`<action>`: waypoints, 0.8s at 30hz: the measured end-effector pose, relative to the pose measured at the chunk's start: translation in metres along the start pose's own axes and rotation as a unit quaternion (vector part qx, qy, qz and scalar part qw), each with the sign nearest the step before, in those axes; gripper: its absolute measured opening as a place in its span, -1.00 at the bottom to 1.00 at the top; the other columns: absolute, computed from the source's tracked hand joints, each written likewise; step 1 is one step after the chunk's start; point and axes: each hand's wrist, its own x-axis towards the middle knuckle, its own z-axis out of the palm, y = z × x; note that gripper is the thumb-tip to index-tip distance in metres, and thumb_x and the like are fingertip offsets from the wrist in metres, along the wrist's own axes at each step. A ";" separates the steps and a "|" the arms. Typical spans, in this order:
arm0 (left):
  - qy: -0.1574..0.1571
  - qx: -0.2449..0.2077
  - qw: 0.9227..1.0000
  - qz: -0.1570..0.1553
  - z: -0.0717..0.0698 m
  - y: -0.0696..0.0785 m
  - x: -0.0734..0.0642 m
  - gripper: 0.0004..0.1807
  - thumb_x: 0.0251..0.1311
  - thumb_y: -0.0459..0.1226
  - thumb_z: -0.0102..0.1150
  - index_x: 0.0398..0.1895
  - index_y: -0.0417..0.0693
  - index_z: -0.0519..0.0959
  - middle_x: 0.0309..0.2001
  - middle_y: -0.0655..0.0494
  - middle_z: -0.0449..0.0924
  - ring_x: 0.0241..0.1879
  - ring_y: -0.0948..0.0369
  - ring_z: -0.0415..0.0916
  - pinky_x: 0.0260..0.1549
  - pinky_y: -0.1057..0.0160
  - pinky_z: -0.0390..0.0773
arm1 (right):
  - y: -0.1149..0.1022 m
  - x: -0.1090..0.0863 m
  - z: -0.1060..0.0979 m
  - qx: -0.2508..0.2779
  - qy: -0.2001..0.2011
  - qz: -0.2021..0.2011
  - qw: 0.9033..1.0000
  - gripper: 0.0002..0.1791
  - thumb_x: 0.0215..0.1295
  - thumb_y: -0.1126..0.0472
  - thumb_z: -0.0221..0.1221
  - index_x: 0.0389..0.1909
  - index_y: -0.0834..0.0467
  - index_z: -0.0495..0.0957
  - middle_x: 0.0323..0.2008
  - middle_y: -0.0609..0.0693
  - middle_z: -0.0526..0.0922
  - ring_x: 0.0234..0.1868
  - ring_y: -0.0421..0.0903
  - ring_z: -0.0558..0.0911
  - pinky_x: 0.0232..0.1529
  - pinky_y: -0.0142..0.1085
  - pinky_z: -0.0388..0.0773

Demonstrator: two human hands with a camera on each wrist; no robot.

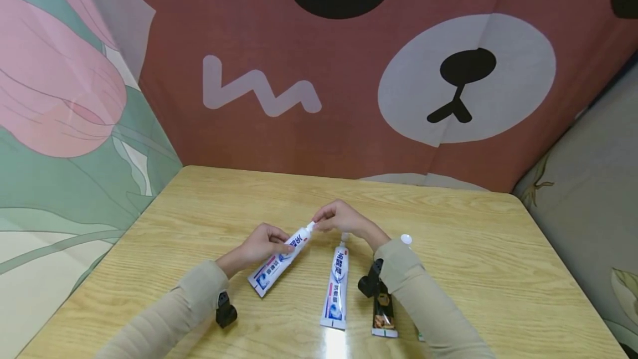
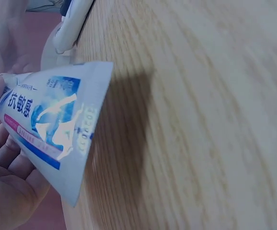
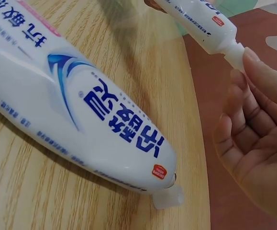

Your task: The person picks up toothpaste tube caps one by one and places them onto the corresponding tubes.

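Note:
My left hand (image 1: 263,245) grips a white and blue toothpaste tube (image 1: 273,271) by its middle, holding it slanted over the table. The flat crimped end (image 2: 88,139) hangs free above the wood in the left wrist view. At the upper end, my right hand (image 1: 344,218) pinches the small white cap (image 3: 236,55) between thumb and fingertip. A matching toothpaste tube (image 1: 336,290) lies on the table between my forearms, its cap (image 3: 168,198) pointing away from me.
Under my right forearm lies a dark tube (image 1: 384,314), partly hidden by the sleeve and wrist camera. A round white cap (image 1: 406,239) shows just past that forearm. The wooden table (image 1: 473,248) ends at a hanging brown cloth (image 1: 344,148) with a bear print.

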 end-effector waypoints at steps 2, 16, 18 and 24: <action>0.000 0.000 1.000 0.001 0.000 0.000 0.000 -0.73 -0.01 -0.33 0.29 -0.29 -0.39 0.59 -0.42 -0.05 0.64 -0.48 0.21 0.56 -0.46 0.27 0.56 | -0.001 0.000 0.000 -0.007 0.001 0.002 1.000 -0.84 0.13 0.30 0.22 -0.34 0.35 0.61 -0.54 0.06 0.61 -0.52 -0.15 0.50 -0.33 -0.08 0.52; 0.002 0.005 1.000 -0.005 0.000 0.000 -0.004 -0.72 0.00 -0.33 0.28 -0.26 -0.39 0.59 -0.44 -0.03 0.63 -0.49 0.22 0.55 -0.47 0.28 0.55 | 0.000 -0.005 -0.002 0.033 -0.025 -0.015 0.999 -0.71 0.11 0.43 0.19 -0.11 0.41 0.53 -0.38 0.05 0.64 -0.41 -0.19 0.59 -0.25 -0.02 0.51; 0.002 0.002 1.000 -0.004 -0.001 0.001 -0.005 -0.72 -0.01 -0.34 0.28 -0.26 -0.40 0.59 -0.44 -0.03 0.63 -0.49 0.22 0.55 -0.48 0.28 0.55 | 0.000 -0.004 -0.001 0.026 -0.019 -0.010 0.999 -0.75 0.11 0.41 0.20 -0.16 0.39 0.56 -0.38 0.06 0.65 -0.41 -0.19 0.59 -0.25 -0.03 0.51; -0.002 0.005 1.000 -0.003 -0.001 0.001 -0.005 -0.70 -0.02 -0.32 0.29 -0.26 -0.41 0.58 -0.42 -0.04 0.63 -0.48 0.22 0.56 -0.46 0.29 0.56 | -0.002 -0.002 0.002 0.011 -0.008 -0.009 1.000 -0.82 0.14 0.37 0.20 -0.25 0.38 0.58 -0.44 0.04 0.65 -0.46 -0.20 0.57 -0.25 -0.04 0.53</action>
